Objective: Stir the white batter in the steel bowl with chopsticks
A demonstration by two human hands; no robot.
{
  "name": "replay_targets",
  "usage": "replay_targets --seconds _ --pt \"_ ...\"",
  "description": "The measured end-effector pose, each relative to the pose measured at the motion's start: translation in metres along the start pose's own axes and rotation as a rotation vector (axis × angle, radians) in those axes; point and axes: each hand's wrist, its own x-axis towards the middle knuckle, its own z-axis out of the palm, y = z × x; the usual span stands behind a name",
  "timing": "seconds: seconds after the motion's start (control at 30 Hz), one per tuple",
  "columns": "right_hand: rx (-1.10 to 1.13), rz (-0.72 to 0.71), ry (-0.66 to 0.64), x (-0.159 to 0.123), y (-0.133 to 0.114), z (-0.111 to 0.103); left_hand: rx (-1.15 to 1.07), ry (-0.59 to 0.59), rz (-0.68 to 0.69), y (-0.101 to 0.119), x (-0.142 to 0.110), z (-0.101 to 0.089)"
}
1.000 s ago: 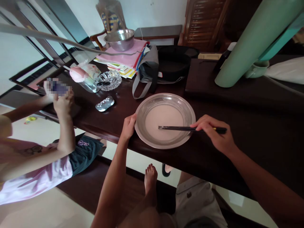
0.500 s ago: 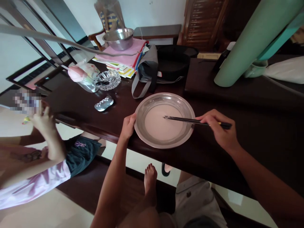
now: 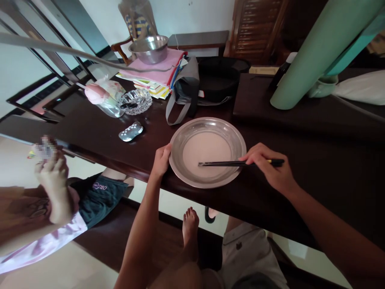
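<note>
A wide metal basin rests near the front edge of the dark table, with a pale, milky liquid in it. My left hand grips the basin's left rim, thumb on top. In my right hand, at the basin's right side, is a pair of dark chopsticks held closed around their upper part. The chopsticks lie nearly level across the basin, their tips in the liquid at its lower left. My left fingers under the rim are hidden.
Left of the basin lie a grey remote-like object, a glass ashtray and a pink-lidded cup. Behind are a black bag, papers carrying a steel bowl, and a green cylinder. Another person sits at left.
My right hand has moved slightly down and left, sweeping the chopstick tips from the middle of the liquid towards the near left. My left hand stays on the rim. The other person's hands have lowered.
</note>
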Motion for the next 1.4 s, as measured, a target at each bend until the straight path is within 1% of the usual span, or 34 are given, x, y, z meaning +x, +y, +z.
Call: replay_targets --seconds 0.03,0.07,0.1,0.17,0.2,0.23,0.27,0.3,0.37,0.4,0.43,0.47,0.53,0.57,0.6,0.63,0.7,0.73,0.77,0.8,0.87,0.9,0.93,0.97,1.03,1.07,1.1,1.13,1.2,1.23,1.27,1.3,1.37,1.4 --pt "-0.035 -0.017 -0.031 0.0001 0.0001 0.0004 0.0 0.003 0.002 0.0001 -0.0001 0.0" --pt "-0.066 -0.026 -0.017 0.0004 0.0006 0.0005 0.001 0.004 0.005 0.0001 -0.0001 0.0" --pt "-0.083 -0.026 0.037 0.0009 0.0016 0.0001 0.002 0.003 0.008 0.0001 -0.0002 0.0" --pt "-0.052 -0.012 0.191 0.0016 0.0042 -0.0008 0.004 0.0 0.011 0.0 -0.0002 0.0" --pt "-0.01 -0.003 0.24 0.0017 0.0052 -0.001 0.004 -0.003 0.009 -0.0002 -0.0002 0.0" --pt "0.031 0.004 0.249 0.0015 0.0056 -0.0007 0.006 -0.006 0.006 -0.0005 -0.0002 0.0" --pt "0.057 0.006 0.215 0.0012 0.0054 -0.0001 0.009 -0.007 0.002 -0.0007 -0.0001 0.0" --pt "0.062 0.002 0.151 0.0009 0.0047 0.0007 0.011 -0.003 0.001 -0.0009 0.0 -0.0001" --pt "0.01 -0.004 0.035 0.0009 0.0026 0.0019 0.013 0.003 0.003 -0.0009 0.0003 0.0" --pt "-0.028 -0.005 0.023 0.0012 0.0019 0.0019 0.011 0.005 0.004 -0.0008 0.0004 0.0" --pt "-0.057 -0.001 0.054 0.0016 0.0017 0.0013 0.008 0.006 0.005 -0.0007 0.0006 0.0001" --pt "-0.065 0.005 0.118 0.002 0.002 0.0004 0.005 0.004 0.003 -0.0006 0.0007 0.0002" --pt "-0.024 0.02 0.246 0.0024 0.0035 -0.0012 0.001 -0.001 -0.005 -0.0006 0.0008 0.0002" --pt "0.01 0.022 0.265 0.0021 0.0043 -0.0015 0.001 -0.002 -0.008 -0.0008 0.0009 0.0001" --pt "0.036 0.022 0.241 0.0017 0.0048 -0.0013 0.002 -0.003 -0.012 -0.0011 0.0009 0.0" --pt "0.043 0.016 0.183 0.0011 0.005 -0.0007 0.003 -0.002 -0.014 -0.0014 0.0009 -0.0001" --pt "0.0 0.002 0.051 0.0002 0.0046 0.0005 0.004 0.004 -0.012 -0.0018 0.0008 -0.0004" --pt "-0.034 -0.004 0.026 0.0 0.0044 0.0006 0.004 0.007 -0.01 -0.0019 0.0007 -0.0004" --pt "-0.058 -0.008 0.042 0.0001 0.0043 0.0003 0.004 0.01 -0.008 -0.0018 0.0006 -0.0004" --pt "-0.061 -0.008 0.095 0.0004 0.0044 -0.0002 0.003 0.01 -0.006 -0.0015 0.0004 -0.0004" --pt "-0.005 0.003 0.214 0.0009 0.0047 -0.0013 0.002 0.003 -0.001 -0.0009 0.0 -0.0002" --pt "0.03 0.009 0.237 0.001 0.0047 -0.0013 0.001 -0.001 0.001 -0.0006 -0.0001 -0.0002" --pt "0.051 0.012 0.216 0.001 0.0044 -0.0009 0.001 -0.003 0.002 -0.0003 -0.0002 -0.0001" --pt "0.05 0.01 0.161 0.0008 0.0038 -0.0002 0.0 -0.004 0.003 0.0 -0.0002 0.0" --pt "-0.01 -0.002 0.025 0.0006 0.0028 0.0012 -0.001 -0.001 0.001 0.0005 0.0 0.0001" --pt "-0.043 -0.01 0.005 0.0006 0.0026 0.0014 -0.001 0.002 0.0 0.0007 0.0001 0.0002" --pt "-0.064 -0.013 0.021 0.0007 0.0027 0.0011 -0.001 0.003 -0.002 0.0008 0.0002 0.0003" --pt "-0.061 -0.013 0.075 0.0009 0.0032 0.0005 0.0 0.003 -0.003 0.0009 0.0002 0.0003" --pt "0.003 0.001 0.201 0.0012 0.0041 -0.0009 0.002 -0.002 -0.004 0.001 0.0003 0.0004" --pt "0.046 0.009 0.227 0.0012 0.0043 -0.0012 0.003 -0.005 -0.004 0.0009 0.0002 0.0003" --pt "0.076 0.018 0.21 0.0011 0.0041 -0.0011 0.004 -0.005 -0.003 0.0008 0.0002 0.0003" --pt "0.082 0.024 0.158 0.0009 0.0035 -0.0006 0.005 -0.004 -0.002 0.0006 0.0001 0.0003" --pt "0.024 0.026 0.043 0.0009 0.0021 0.0004 0.005 0.003 -0.001 0.0003 -0.0001 0.0003" --pt "-0.017 0.024 0.025 0.001 0.0018 0.0005 0.004 0.006 -0.002 0.0002 -0.0002 0.0003"
